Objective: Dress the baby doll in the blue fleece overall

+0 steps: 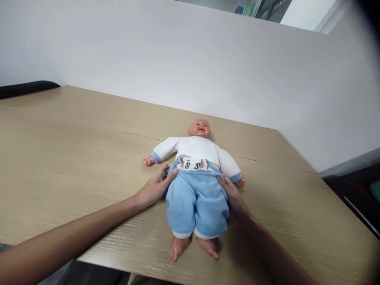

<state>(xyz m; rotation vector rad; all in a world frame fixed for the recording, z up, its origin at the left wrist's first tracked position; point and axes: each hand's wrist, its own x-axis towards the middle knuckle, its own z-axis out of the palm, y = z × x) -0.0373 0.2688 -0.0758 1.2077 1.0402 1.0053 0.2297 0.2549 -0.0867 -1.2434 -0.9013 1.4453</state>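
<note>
A baby doll [196, 150] lies on its back on the wooden table [74, 158], head pointing away from me, bare feet toward me. It wears a white top with blue cuffs and fluffy light-blue trousers [196, 202]. My left hand [156, 186] pinches the trousers' waistband at the doll's hip on the left. My right hand [233, 194] grips the waistband on the opposite side, fingers curled into the fabric. Both hands sit level with the doll's waist, where a printed strip of the top shows.
A plain white wall [178, 59] rises behind the table. A dark chair back [26, 88] shows at the far left edge. The table's right edge drops off to a dark floor area [356, 198]. The near edge runs just below the doll's feet.
</note>
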